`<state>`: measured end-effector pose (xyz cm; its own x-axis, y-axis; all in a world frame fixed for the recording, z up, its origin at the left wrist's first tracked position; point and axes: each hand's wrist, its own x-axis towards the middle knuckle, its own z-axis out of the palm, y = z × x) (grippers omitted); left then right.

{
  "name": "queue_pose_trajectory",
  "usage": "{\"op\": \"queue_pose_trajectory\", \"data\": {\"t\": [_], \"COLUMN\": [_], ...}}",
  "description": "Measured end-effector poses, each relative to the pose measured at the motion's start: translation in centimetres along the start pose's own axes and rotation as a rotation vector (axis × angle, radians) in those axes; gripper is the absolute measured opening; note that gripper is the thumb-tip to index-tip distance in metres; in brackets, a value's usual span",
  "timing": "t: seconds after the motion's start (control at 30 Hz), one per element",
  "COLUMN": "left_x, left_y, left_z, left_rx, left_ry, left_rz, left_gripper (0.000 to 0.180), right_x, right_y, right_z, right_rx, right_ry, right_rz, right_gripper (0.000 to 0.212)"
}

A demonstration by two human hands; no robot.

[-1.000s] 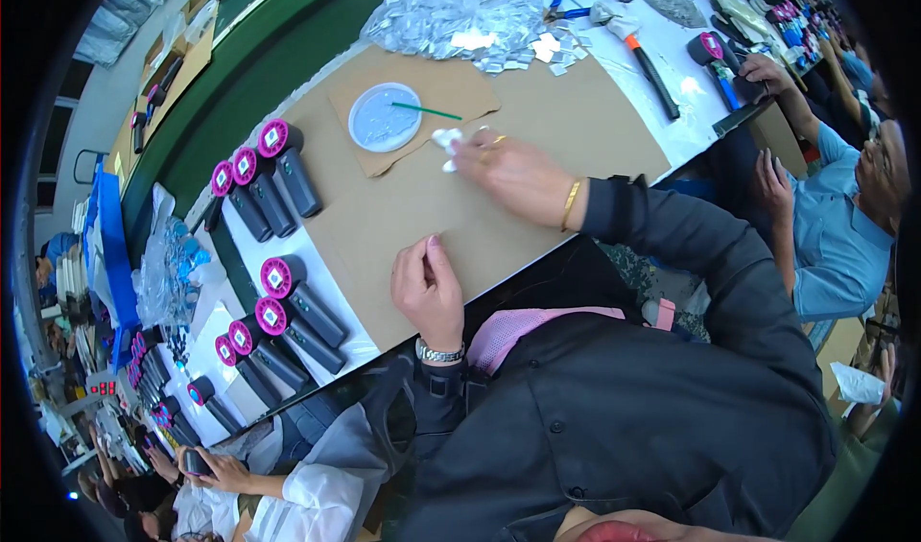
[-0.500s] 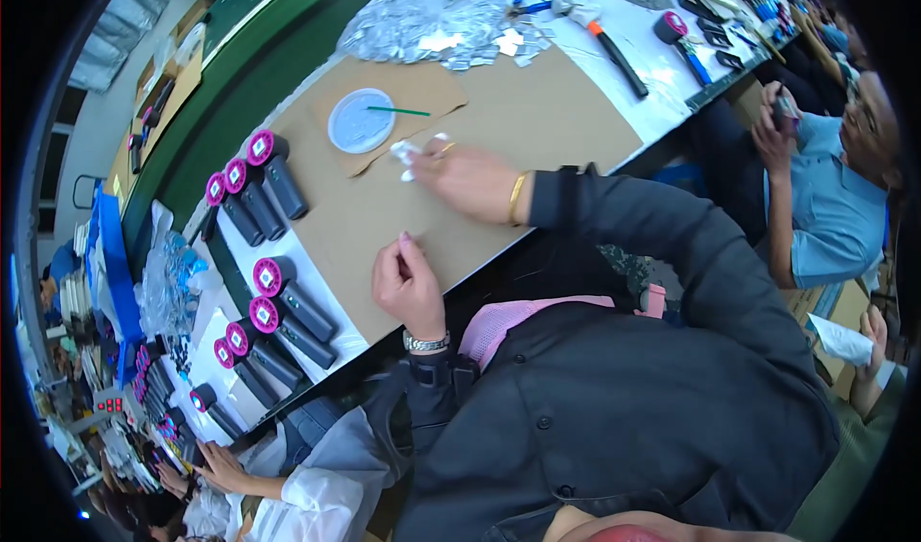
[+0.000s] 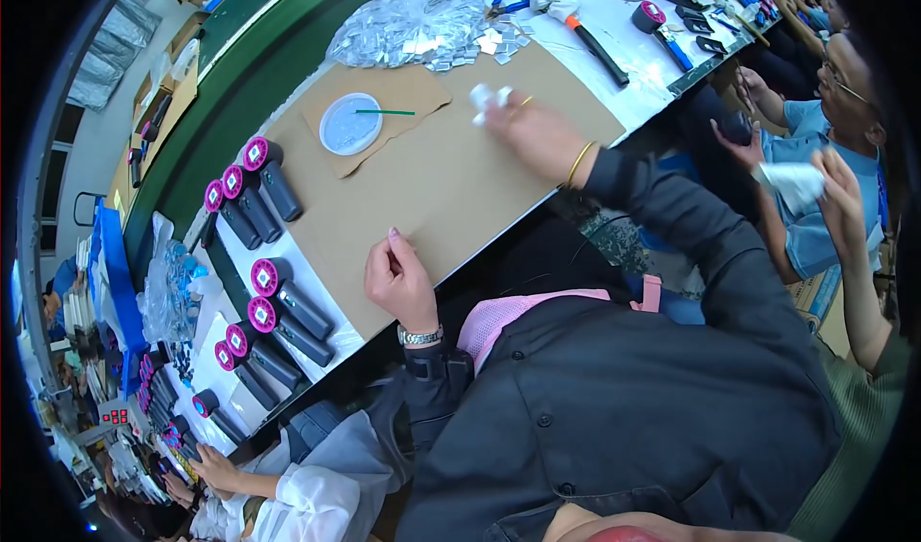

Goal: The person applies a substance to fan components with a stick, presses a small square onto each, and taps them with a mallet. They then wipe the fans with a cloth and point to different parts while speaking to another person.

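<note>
A white crumpled wipe [image 3: 489,104] is pinched in the fingers of my right hand [image 3: 539,137], slightly blurred, above the right part of a brown cardboard sheet [image 3: 451,187]. My left hand [image 3: 401,278] rests near the sheet's front edge with fingers curled and thumb pressed to the index finger; anything between them is hidden. On a torn piece of brown paper [image 3: 418,100] sits a round white tub [image 3: 351,125] of clear content, a thin green stick [image 3: 386,112] lying across its rim.
Several dark hair-dryer-shaped devices [image 3: 281,192] with magenta-rimmed heads lie left. Behind the sheet is a bag of small silvery squares [image 3: 413,29]. Blue-handled pliers [image 3: 507,5] and an orange-and-black-handled hammer [image 3: 597,49] lie at the back. Co-workers sit on both sides.
My right hand has moved right and away from the tub, carrying the wipe. My left hand keeps its curled pose. At right, a co-worker's hand with a white cloth has risen.
</note>
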<state>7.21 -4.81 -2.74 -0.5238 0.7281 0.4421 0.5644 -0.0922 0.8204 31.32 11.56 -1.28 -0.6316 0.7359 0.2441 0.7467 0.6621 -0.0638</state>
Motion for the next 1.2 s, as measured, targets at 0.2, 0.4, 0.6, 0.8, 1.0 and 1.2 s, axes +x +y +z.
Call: {"op": "queue_pose_trajectory", "data": {"t": [0.2,0.4,0.6,0.8,1.0,1.2], "left_x": [-0.3,-0.3,-0.1,-0.4,-0.2,0.1], "left_y": [-0.3,-0.1,0.2,-0.6,-0.5,-0.5], "left_z": [-0.1,-1.0,-0.5,-0.2,0.0,-0.4], "left_rx": [-0.073,-0.067,-0.115,-0.147,-0.282,-0.412], "left_ry": [0.047,0.031,0.041,0.070,0.101,0.306], "left_rz": [-0.081,-0.091,-0.062,-0.061,-0.143,-0.109], "left_gripper": [0.030,0.032,0.035,0.036,0.029,0.028], "right_x": [-3.0,-5.7,-3.2,-1.8,-6.3,-5.2], "right_y": [-11.6,-1.4,7.0,-8.6,-4.7,-4.6], "right_z": [-0.7,-3.9,-0.9,-0.6,-1.3,-1.6], "right_rx": [0.415,0.122,-0.055,0.301,0.308,0.180], "right_ry": [0.220,-0.047,0.109,0.028,0.122,0.211], "right_rz": [-0.433,0.053,0.097,-0.231,-0.106,-0.145], "right_gripper": [0.025,0.042,0.032,0.029,0.035,0.039]}}
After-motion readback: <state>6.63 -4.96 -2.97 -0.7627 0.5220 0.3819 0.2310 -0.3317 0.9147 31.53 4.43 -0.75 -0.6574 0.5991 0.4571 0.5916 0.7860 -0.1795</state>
